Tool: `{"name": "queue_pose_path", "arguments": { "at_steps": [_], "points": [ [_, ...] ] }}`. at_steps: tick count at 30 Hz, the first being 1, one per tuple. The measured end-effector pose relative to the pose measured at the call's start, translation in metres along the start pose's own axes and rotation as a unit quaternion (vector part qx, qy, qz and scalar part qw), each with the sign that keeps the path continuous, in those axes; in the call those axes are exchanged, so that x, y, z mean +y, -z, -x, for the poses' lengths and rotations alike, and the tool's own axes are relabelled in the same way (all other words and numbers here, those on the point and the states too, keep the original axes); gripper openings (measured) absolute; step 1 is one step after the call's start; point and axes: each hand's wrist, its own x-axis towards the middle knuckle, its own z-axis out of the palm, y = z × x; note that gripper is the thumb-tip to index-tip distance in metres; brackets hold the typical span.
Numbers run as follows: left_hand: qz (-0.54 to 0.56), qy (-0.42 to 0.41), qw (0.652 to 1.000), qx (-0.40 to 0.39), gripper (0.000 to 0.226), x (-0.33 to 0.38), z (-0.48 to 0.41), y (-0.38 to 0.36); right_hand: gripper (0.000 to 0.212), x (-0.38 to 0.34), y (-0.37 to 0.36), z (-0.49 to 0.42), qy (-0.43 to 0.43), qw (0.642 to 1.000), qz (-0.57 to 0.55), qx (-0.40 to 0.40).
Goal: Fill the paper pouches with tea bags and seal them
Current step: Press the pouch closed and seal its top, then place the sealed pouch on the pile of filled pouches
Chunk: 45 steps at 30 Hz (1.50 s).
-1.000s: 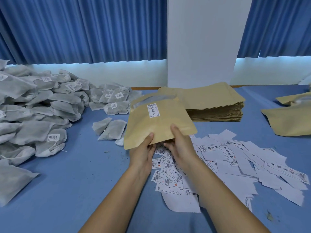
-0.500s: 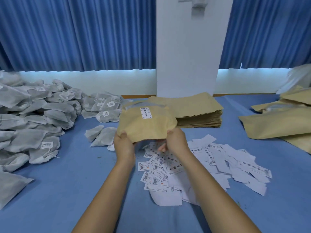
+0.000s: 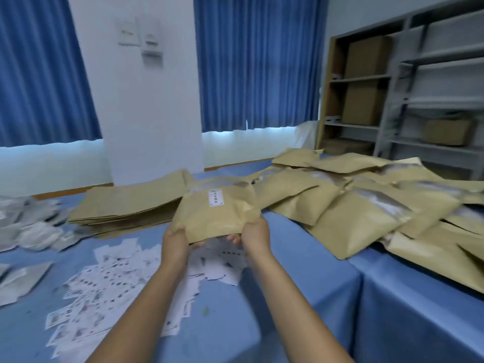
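A bulging brown paper pouch (image 3: 217,213) with a small white label is held in the air over the blue table (image 3: 301,297). My left hand (image 3: 176,241) grips its near left corner. My right hand (image 3: 255,233) grips its near right corner. To the right lies a heap of filled brown pouches (image 3: 366,205). A flat stack of empty pouches (image 3: 131,203) sits behind and left of the held one. Grey tea bags (image 3: 34,231) lie blurred at the far left.
Loose white printed labels (image 3: 117,284) are scattered on the table under my forearms. A white pillar (image 3: 146,100) and blue curtains stand behind the table. Metal shelves with cardboard boxes (image 3: 392,87) fill the right background. A table seam runs at lower right.
The view has swung to the right, and both hands have carried the pouch right, toward the heap of filled pouches. The tea bag pile has slid to the left edge.
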Motion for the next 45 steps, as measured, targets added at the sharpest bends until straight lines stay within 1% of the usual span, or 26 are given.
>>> {"name": "queue_pose_path", "arguments": {
  "at_steps": [3,6,9,11,12,13,14,15,16,18,19,21,23,25,28,30,32,33,34,35,36,37,39,42,43,45],
  "points": [
    [-0.004,0.042,0.998,-0.041,0.026,-0.016,0.014,-0.057,0.028,0.003,0.051,-0.012,0.024,0.997,-0.020,0.069],
    [0.054,0.056,0.992,-0.100,0.029,-0.017,0.023,-0.109,0.033,-0.009,0.087,-0.035,0.054,0.989,-0.062,0.126],
    [0.156,0.072,0.964,-0.204,0.037,0.000,0.024,-0.156,0.029,-0.042,0.112,-0.067,0.092,0.964,-0.196,0.155],
    [0.172,0.119,0.938,-0.276,0.056,0.010,0.021,-0.176,0.018,-0.059,0.125,-0.087,0.106,0.940,-0.302,0.122],
    [0.136,0.141,0.933,-0.302,0.064,0.011,0.019,-0.180,0.022,-0.063,0.130,-0.095,0.098,0.933,-0.331,0.103],
    [0.067,0.150,0.931,-0.326,0.063,0.010,0.019,-0.181,0.028,-0.062,0.134,-0.101,0.072,0.933,-0.341,0.092],
    [-0.014,0.152,0.925,-0.347,0.052,0.007,0.018,-0.179,0.027,-0.058,0.135,-0.106,0.044,0.937,-0.337,0.082],
    [-0.083,0.158,0.917,-0.357,0.044,0.000,0.017,-0.173,0.019,-0.051,0.133,-0.107,0.021,0.947,-0.312,0.077],
    [-0.134,0.168,0.911,-0.351,0.039,-0.010,0.015,-0.167,0.010,-0.042,0.129,-0.107,0.003,0.957,-0.284,0.065],
    [-0.178,0.180,0.910,-0.330,0.027,-0.028,0.010,-0.152,0.012,-0.018,0.109,-0.104,-0.022,0.970,-0.240,0.035],
    [-0.178,0.182,0.910,-0.327,0.019,-0.034,0.008,-0.145,0.012,-0.007,0.094,-0.100,-0.038,0.976,-0.215,0.020],
    [-0.155,0.180,0.920,-0.311,0.017,-0.038,0.002,-0.135,0.017,0.012,0.059,-0.093,-0.071,0.983,-0.167,0.003],
    [-0.151,0.160,0.943,-0.249,0.021,-0.034,-0.009,-0.122,0.021,0.023,0.021,-0.089,-0.079,0.984,-0.160,0.012],
    [-0.232,0.076,0.956,-0.165,0.029,-0.026,-0.025,-0.101,0.027,0.027,-0.019,-0.087,-0.074,0.982,-0.172,0.009],
    [-0.341,-0.074,0.936,-0.041,0.038,-0.006,-0.053,-0.052,0.033,0.032,-0.080,-0.083,-0.073,0.983,-0.168,-0.012],
    [-0.402,-0.150,0.902,0.041,0.034,0.006,-0.077,-0.015,0.032,0.040,-0.117,-0.080,-0.086,0.985,-0.147,-0.024],
    [-0.492,-0.222,0.836,0.103,0.021,0.018,-0.104,0.017,0.023,0.054,-0.149,-0.075,-0.108,0.987,-0.111,-0.051],
    [-0.553,-0.251,0.787,0.109,0.020,0.024,-0.117,0.031,0.021,0.066,-0.164,-0.074,-0.111,0.988,-0.077,-0.078],
    [-0.624,-0.267,0.728,0.100,0.026,0.028,-0.130,0.043,0.024,0.078,-0.176,-0.072,-0.112,0.987,-0.051,-0.103],
    [-0.686,-0.271,0.671,0.078,0.033,0.032,-0.142,0.051,0.028,0.091,-0.186,-0.071,-0.126,0.986,-0.033,-0.101],
    [-0.731,-0.274,0.624,0.048,0.038,0.035,-0.153,0.057,0.030,0.099,-0.191,-0.070,-0.144,0.984,-0.047,-0.091],
    [-0.758,-0.274,0.591,0.016,0.041,0.035,-0.163,0.060,0.030,0.105,-0.195,-0.070,-0.158,0.981,-0.076,-0.086],
    [-0.785,-0.269,0.557,-0.029,0.040,0.032,-0.177,0.059,0.027,0.110,-0.200,-0.074,-0.175,0.977,-0.097,-0.081],
    [-0.826,-0.279,0.489,-0.033,0.024,0.024,-0.181,0.052,0.024,0.108,-0.198,-0.080,-0.193,0.966,-0.147,-0.089],
    [-0.830,-0.286,0.478,-0.028,0.022,0.021,-0.182,0.051,0.020,0.105,-0.196,-0.079,-0.201,0.962,-0.163,-0.092],
    [-0.824,-0.298,0.482,-0.023,0.025,0.017,-0.184,0.052,0.017,0.101,-0.193,-0.078,-0.211,0.957,-0.172,-0.098]
  ]
}}
